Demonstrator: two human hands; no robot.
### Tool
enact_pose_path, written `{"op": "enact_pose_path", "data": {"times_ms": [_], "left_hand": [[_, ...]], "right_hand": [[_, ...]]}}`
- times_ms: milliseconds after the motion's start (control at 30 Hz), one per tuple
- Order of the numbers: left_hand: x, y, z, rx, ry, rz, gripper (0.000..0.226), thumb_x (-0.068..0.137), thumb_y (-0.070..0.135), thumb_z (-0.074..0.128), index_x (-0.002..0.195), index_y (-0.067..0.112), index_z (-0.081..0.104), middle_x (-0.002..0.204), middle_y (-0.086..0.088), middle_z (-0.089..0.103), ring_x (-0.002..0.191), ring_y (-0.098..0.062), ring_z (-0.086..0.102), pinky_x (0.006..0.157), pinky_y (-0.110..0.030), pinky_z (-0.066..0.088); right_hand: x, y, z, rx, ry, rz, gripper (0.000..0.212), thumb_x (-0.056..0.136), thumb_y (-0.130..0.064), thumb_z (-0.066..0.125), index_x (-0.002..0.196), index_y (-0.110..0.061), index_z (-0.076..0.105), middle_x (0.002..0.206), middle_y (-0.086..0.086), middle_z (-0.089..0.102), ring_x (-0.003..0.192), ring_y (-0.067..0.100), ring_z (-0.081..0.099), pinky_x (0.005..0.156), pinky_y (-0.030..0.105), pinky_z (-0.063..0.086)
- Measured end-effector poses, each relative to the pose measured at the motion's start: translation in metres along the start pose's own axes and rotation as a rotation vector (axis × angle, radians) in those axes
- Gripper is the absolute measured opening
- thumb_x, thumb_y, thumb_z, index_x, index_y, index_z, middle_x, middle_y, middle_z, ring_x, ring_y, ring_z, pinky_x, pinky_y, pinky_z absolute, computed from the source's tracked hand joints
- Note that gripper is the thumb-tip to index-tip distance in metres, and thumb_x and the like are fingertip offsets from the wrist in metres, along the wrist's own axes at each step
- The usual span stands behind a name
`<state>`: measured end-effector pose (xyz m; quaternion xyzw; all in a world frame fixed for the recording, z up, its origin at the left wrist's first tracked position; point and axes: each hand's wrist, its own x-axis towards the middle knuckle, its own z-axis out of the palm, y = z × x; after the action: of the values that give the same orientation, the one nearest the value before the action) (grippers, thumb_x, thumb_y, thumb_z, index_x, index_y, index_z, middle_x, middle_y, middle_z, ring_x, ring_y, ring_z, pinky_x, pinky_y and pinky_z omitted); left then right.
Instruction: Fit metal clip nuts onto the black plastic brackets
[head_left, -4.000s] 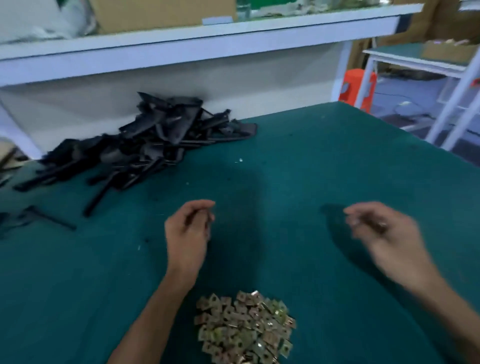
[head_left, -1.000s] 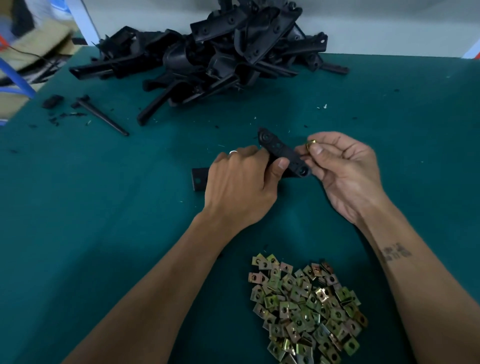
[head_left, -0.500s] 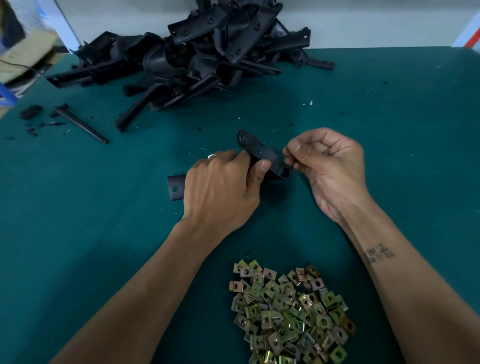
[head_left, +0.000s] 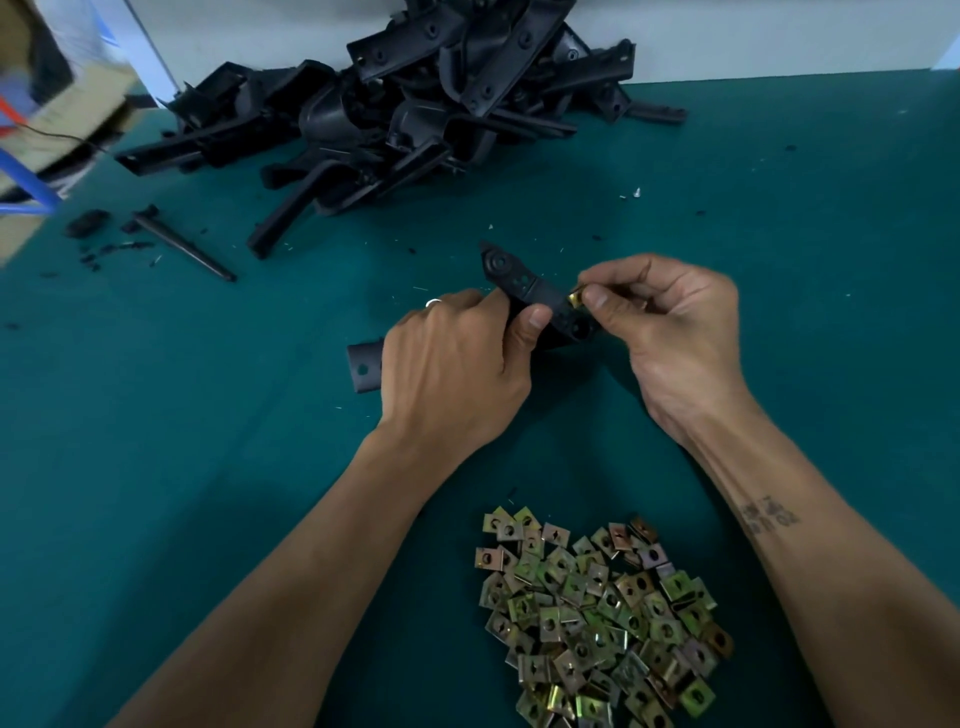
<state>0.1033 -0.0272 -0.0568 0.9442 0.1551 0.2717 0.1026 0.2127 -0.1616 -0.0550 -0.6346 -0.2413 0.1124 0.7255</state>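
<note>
Bench (head_left: 156, 467), green cover.

Far edge, centre: pile of black brackets (head_left: 415, 104), stacked high against the wall, ends jutting toward the middle; blocks reach along that edge.

Far-left corner: loose black rod (head_left: 182, 249) lying aslant, small black fragments (head_left: 85, 223) beside it; low obstacles.

Centre: left hand (head_left: 452, 374) and right hand (head_left: 675, 332) close together around one black bracket (head_left: 519, 283), a clip nut (head_left: 574, 298) at its side; both forearms slant back to the near edge.

Near edge, between the forearms: heap of clip nuts (head_left: 597, 613), low, spread wide.

Open cover: left side from the middle to the near-left corner; right side beyond the right forearm; far-right corner, with only small specks (head_left: 636, 192).
</note>
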Motion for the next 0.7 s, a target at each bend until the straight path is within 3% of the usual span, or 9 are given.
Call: {"op": "enact_pose_path", "data": {"times_ms": [167, 333, 467, 700], "left_hand": [[-0.0004, 0.0001, -0.0006, -0.012, -0.003, 0.001, 0.050, 0.104, 0.054, 0.025, 0.075, 0.018, 0.043, 0.073, -0.004, 0.058, 0.063, -0.033, 0.053, 0.055, -0.034, 0.024], [-0.0006, -0.0005, -0.0001, -0.020, 0.004, 0.000, 0.048, 0.103, 0.054, 0.028, 0.075, 0.018, 0.042, 0.071, -0.003, 0.058, 0.062, -0.033, 0.053, 0.055, -0.033, 0.024], [-0.0008, -0.0007, 0.0002, -0.025, 0.013, 0.007, 0.047, 0.104, 0.054, 0.029, 0.075, 0.018, 0.041, 0.070, -0.002, 0.057, 0.061, -0.032, 0.052, 0.054, -0.033, 0.021], [-0.0007, 0.0002, -0.0009, -0.033, 0.026, 0.011, 0.044, 0.103, 0.051, 0.033, 0.074, 0.019, 0.039, 0.070, -0.004, 0.058, 0.061, -0.035, 0.054, 0.055, -0.033, 0.021]], "right_hand": [[-0.0006, -0.0025, -0.0005, -0.124, 0.001, -0.057, 0.024, 0.088, 0.003, 0.072, 0.083, -0.020, 0.075, 0.074, -0.007, 0.073, 0.068, 0.005, 0.061, 0.068, 0.019, 0.049], [-0.0036, -0.0019, 0.0046, 0.007, 0.026, -0.028, 0.018, 0.085, 0.003, 0.074, 0.089, -0.014, 0.073, 0.077, -0.005, 0.074, 0.074, 0.008, 0.066, 0.073, 0.019, 0.052], [-0.0029, -0.0019, 0.0035, 0.091, 0.051, 0.035, 0.018, 0.081, 0.007, 0.077, 0.083, -0.011, 0.074, 0.074, 0.001, 0.075, 0.074, 0.014, 0.069, 0.075, 0.022, 0.055], [-0.0018, -0.0045, 0.0007, 0.010, 0.026, 0.021, 0.023, 0.081, 0.006, 0.077, 0.075, -0.016, 0.074, 0.071, 0.001, 0.072, 0.068, 0.013, 0.064, 0.070, 0.021, 0.053]]}}
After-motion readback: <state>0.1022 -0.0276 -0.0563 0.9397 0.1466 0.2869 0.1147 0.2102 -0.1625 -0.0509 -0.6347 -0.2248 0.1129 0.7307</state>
